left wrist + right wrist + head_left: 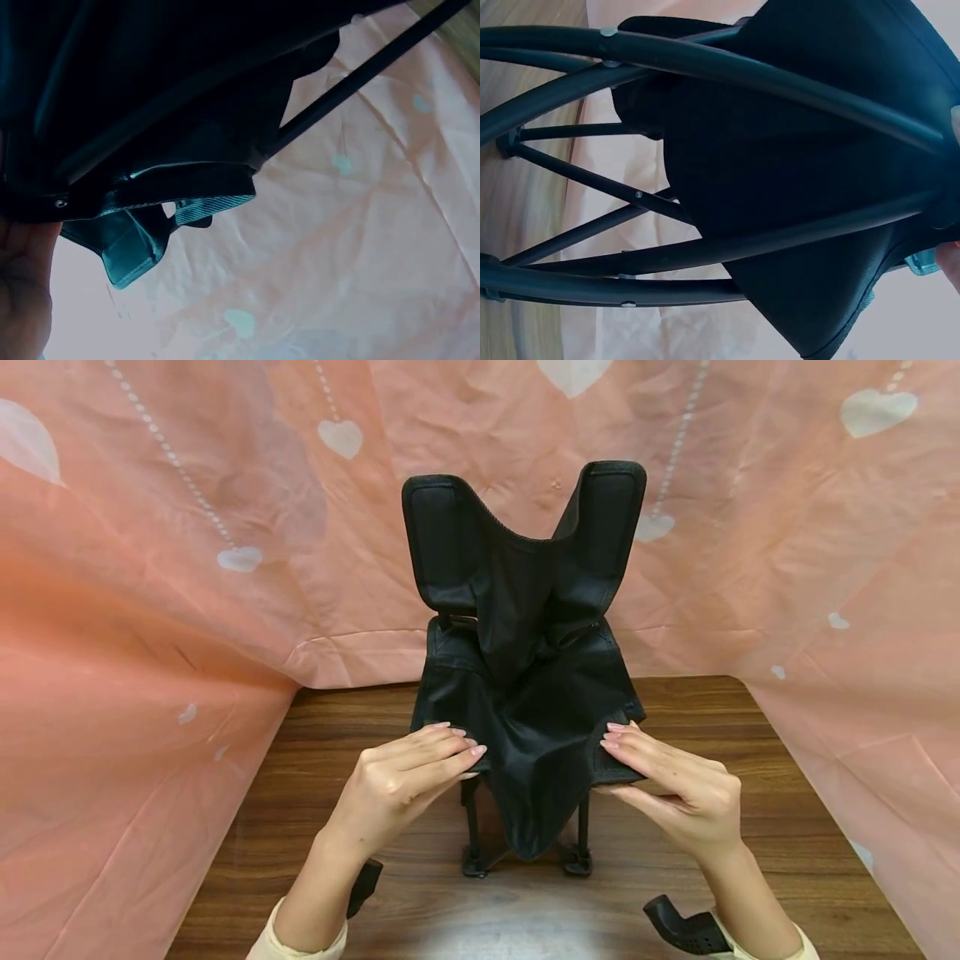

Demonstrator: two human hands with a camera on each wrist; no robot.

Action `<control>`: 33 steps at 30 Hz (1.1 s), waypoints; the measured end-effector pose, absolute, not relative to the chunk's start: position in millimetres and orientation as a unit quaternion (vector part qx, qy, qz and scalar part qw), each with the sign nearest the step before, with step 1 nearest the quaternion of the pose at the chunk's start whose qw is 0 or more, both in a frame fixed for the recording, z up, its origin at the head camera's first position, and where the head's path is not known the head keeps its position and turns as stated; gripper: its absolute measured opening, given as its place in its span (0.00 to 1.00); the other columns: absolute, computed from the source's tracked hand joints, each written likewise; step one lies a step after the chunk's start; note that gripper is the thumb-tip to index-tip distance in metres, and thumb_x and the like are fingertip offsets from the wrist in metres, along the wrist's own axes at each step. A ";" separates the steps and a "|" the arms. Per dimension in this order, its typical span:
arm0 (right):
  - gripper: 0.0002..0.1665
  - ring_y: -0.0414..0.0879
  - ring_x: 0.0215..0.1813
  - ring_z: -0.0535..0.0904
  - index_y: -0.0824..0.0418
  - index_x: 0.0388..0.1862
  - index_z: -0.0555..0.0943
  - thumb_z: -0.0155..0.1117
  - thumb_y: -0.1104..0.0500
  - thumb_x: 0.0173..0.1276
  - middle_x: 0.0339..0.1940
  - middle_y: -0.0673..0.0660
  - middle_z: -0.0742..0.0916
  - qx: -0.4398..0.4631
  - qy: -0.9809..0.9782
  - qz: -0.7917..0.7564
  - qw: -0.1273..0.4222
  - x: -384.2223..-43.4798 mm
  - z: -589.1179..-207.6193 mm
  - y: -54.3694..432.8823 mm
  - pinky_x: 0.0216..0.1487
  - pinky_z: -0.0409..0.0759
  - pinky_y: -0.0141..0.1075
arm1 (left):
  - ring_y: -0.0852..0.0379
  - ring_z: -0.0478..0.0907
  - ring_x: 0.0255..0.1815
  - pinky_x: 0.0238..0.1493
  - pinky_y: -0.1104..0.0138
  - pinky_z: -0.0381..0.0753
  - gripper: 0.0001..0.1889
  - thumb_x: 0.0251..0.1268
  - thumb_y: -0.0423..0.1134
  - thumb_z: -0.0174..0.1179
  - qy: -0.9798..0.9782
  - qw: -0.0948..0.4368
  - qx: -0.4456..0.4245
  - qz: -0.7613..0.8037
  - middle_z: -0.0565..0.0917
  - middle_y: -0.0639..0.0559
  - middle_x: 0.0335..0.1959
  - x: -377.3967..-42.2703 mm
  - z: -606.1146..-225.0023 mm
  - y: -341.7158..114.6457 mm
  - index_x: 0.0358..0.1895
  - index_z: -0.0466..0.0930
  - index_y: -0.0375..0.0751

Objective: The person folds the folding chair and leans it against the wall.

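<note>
A black folding camp chair point(536, 735) stands in the middle of the head view, its seat cloth sagging into a fold at the front. My left hand point(405, 781) holds the seat's left front corner, fingers on top and thumb along the edge. On the opposite corner, my right hand point(678, 777) pinches the cloth between the fingers above and the thumb below. Crossed black tubes point(630, 262) under the seat show in the right wrist view. From below, the left wrist view shows the dark seat fabric point(187, 120) with my left fingers at its edge.
The chair's feet point(474, 864) rest on a brown wood-grain surface point(337, 827). Pink cloth with white hearts point(225, 635) hangs around the back and both sides. A black curved piece point(682, 927) sits at the right wrist, and another dark piece point(363, 887) at the left.
</note>
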State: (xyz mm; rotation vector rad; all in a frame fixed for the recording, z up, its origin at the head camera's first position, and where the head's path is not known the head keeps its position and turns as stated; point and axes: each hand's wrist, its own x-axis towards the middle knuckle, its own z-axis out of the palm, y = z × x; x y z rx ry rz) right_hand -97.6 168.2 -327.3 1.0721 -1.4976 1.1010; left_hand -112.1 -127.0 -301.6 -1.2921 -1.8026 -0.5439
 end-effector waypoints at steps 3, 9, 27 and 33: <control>0.20 0.44 0.54 0.85 0.79 0.31 0.85 0.73 0.58 0.57 0.42 0.63 0.90 0.443 -0.611 0.450 0.478 -98.2 -325.2 167.5 0.60 0.79 0.29 | 0.55 0.87 0.41 0.53 0.64 0.84 0.10 0.69 0.36 0.57 -0.702 0.430 -0.522 -0.221 0.90 0.49 0.38 -113.6 -300.5 -124.0 0.43 0.88 0.37; 0.19 0.45 0.55 0.85 0.79 0.32 0.85 0.73 0.59 0.58 0.43 0.63 0.89 0.457 -0.607 0.453 0.465 -99.2 -321.6 165.1 0.61 0.79 0.31 | 0.54 0.87 0.39 0.52 0.64 0.85 0.09 0.68 0.34 0.59 -0.682 0.454 -0.524 -0.232 0.90 0.48 0.37 -114.8 -299.2 -116.9 0.41 0.88 0.36; 0.16 0.45 0.54 0.85 0.75 0.27 0.86 0.72 0.59 0.59 0.39 0.65 0.90 0.471 -0.592 0.436 0.487 -103.0 -314.2 147.9 0.62 0.79 0.33 | 0.55 0.88 0.41 0.53 0.64 0.85 0.08 0.67 0.34 0.60 -0.669 0.468 -0.524 -0.242 0.90 0.49 0.37 -111.0 -292.6 -91.9 0.40 0.88 0.37; 0.15 0.46 0.53 0.86 0.75 0.27 0.86 0.73 0.60 0.58 0.39 0.66 0.90 0.477 -0.584 0.440 0.488 -104.4 -313.1 145.0 0.62 0.80 0.35 | 0.55 0.88 0.40 0.52 0.64 0.85 0.08 0.67 0.34 0.60 -0.668 0.478 -0.520 -0.235 0.90 0.49 0.37 -110.6 -292.1 -87.4 0.40 0.89 0.38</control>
